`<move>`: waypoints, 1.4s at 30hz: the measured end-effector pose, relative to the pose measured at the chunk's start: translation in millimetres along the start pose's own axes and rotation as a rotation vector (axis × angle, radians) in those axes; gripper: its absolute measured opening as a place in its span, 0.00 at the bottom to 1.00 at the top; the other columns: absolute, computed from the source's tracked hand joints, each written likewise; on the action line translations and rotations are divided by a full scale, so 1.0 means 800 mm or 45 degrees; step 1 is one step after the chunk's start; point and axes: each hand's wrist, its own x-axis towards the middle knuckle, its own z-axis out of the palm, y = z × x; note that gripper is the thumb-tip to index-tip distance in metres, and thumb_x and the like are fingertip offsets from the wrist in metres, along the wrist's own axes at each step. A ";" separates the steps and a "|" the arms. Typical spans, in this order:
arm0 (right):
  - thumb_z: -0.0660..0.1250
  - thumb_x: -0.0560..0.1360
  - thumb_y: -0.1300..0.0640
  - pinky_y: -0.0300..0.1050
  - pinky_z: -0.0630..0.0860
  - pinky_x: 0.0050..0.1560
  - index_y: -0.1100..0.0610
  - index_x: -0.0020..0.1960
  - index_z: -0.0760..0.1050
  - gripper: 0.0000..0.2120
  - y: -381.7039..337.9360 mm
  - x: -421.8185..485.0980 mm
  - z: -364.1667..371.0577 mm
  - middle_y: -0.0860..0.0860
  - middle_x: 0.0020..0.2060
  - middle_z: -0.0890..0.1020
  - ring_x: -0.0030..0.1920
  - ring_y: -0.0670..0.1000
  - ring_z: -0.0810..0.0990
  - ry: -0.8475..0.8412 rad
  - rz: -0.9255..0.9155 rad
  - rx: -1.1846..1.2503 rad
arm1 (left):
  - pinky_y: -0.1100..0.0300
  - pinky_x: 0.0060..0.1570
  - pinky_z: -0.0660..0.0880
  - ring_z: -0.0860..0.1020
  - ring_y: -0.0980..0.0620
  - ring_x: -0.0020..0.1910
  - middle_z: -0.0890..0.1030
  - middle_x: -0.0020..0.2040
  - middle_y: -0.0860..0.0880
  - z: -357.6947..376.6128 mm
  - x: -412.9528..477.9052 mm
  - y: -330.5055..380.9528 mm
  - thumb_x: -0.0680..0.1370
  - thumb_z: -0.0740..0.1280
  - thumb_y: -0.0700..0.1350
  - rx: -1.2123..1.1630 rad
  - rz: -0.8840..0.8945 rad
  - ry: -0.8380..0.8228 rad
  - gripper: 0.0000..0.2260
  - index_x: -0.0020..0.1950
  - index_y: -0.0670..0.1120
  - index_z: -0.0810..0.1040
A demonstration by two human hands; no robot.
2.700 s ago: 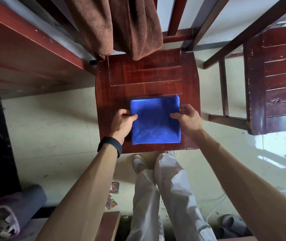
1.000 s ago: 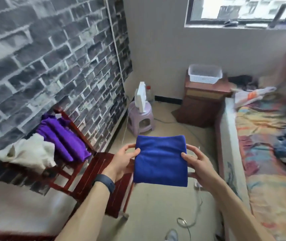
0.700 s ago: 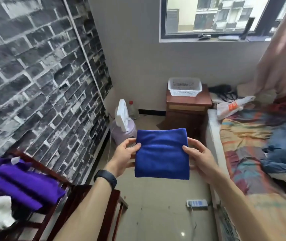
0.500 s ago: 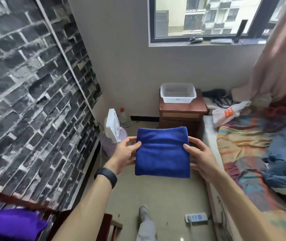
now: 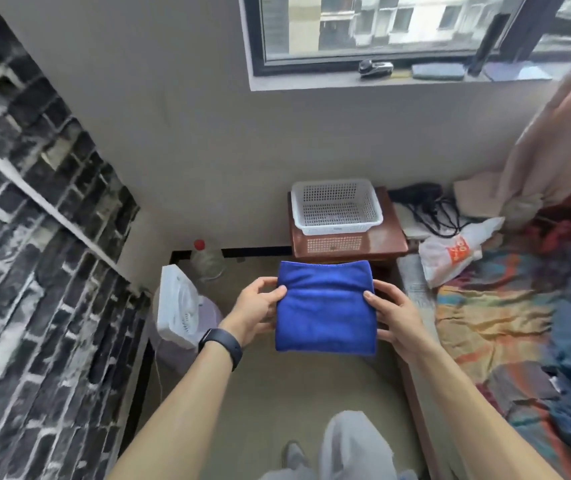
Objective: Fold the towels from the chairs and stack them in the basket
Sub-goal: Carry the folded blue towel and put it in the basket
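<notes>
A dark grey brick-patterned wall fills the left side, and a bed with a multicoloured patterned sheet runs along the right. A dark-framed window sits high in the plain far wall. Below it stands a glossy brown wooden nightstand, and on its top rests a white perforated plastic basket.

A folded, square blue microfibre towel is held in the air above the floor, in front of the nightstand and apart from the basket. The left hand grips the towel's left edge, thumb pressed on the top face and fingers curled underneath. The right hand grips the right edge the same way, thumb on top, fingers below. Both grips are narrow, closed only to the thickness of the folded cloth.

A white plastic fan stands by the brick wall. A white plastic bag with orange print lies at the head of the bed. A black wristband circles the left wrist.
</notes>
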 end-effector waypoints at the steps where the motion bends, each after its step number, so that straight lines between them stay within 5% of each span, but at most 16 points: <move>1: 0.72 0.77 0.54 0.52 0.82 0.41 0.49 0.64 0.77 0.15 -0.006 0.018 0.002 0.52 0.53 0.86 0.53 0.55 0.86 0.022 0.016 0.004 | 0.53 0.42 0.80 0.84 0.44 0.49 0.85 0.54 0.44 0.003 0.020 0.010 0.80 0.68 0.47 0.010 -0.019 -0.009 0.10 0.61 0.50 0.76; 8: 0.72 0.77 0.55 0.50 0.81 0.40 0.49 0.63 0.77 0.15 -0.055 0.164 -0.001 0.51 0.51 0.87 0.51 0.54 0.87 0.129 0.086 0.007 | 0.54 0.39 0.79 0.83 0.48 0.44 0.85 0.53 0.47 0.024 0.175 0.075 0.81 0.67 0.48 0.077 -0.114 -0.046 0.09 0.60 0.50 0.77; 14: 0.72 0.77 0.54 0.50 0.82 0.41 0.50 0.62 0.77 0.14 -0.114 0.332 -0.001 0.51 0.54 0.86 0.50 0.54 0.87 0.122 0.162 -0.023 | 0.51 0.44 0.82 0.84 0.45 0.50 0.85 0.54 0.48 0.050 0.326 0.146 0.81 0.67 0.49 0.098 -0.134 0.054 0.07 0.58 0.51 0.78; 20: 0.71 0.78 0.57 0.44 0.80 0.32 0.52 0.61 0.77 0.12 -0.161 0.494 -0.005 0.55 0.53 0.85 0.47 0.54 0.86 0.167 0.296 -0.094 | 0.49 0.45 0.82 0.83 0.46 0.47 0.84 0.54 0.47 0.080 0.464 0.200 0.81 0.65 0.47 0.123 -0.264 0.133 0.05 0.57 0.50 0.76; 29: 0.69 0.79 0.56 0.43 0.79 0.36 0.52 0.61 0.74 0.12 -0.117 0.669 -0.014 0.53 0.54 0.82 0.46 0.50 0.84 0.242 0.387 -0.380 | 0.51 0.52 0.77 0.80 0.44 0.53 0.81 0.54 0.47 0.114 0.618 0.181 0.78 0.61 0.43 0.364 -0.374 0.122 0.12 0.60 0.49 0.75; 33: 0.69 0.79 0.57 0.47 0.82 0.42 0.53 0.62 0.73 0.12 -0.083 0.709 -0.010 0.53 0.51 0.83 0.47 0.52 0.84 0.269 0.418 -0.452 | 0.55 0.45 0.76 0.80 0.44 0.51 0.80 0.52 0.48 0.114 0.651 0.166 0.78 0.59 0.40 0.366 -0.435 0.102 0.14 0.61 0.52 0.72; 38: 0.69 0.79 0.56 0.56 0.84 0.50 0.51 0.62 0.73 0.13 -0.049 0.731 -0.002 0.54 0.57 0.82 0.54 0.56 0.83 0.233 0.462 -0.489 | 0.49 0.63 0.75 0.77 0.44 0.62 0.72 0.71 0.49 0.120 0.659 0.153 0.78 0.61 0.45 0.505 -0.447 0.054 0.28 0.78 0.50 0.60; 42: 0.69 0.79 0.54 0.57 0.83 0.53 0.52 0.63 0.73 0.14 -0.042 0.738 0.001 0.54 0.58 0.82 0.53 0.55 0.83 0.240 0.435 -0.539 | 0.50 0.73 0.63 0.57 0.43 0.78 0.55 0.80 0.44 0.132 0.641 0.149 0.82 0.59 0.46 1.214 -0.175 -0.029 0.26 0.80 0.47 0.56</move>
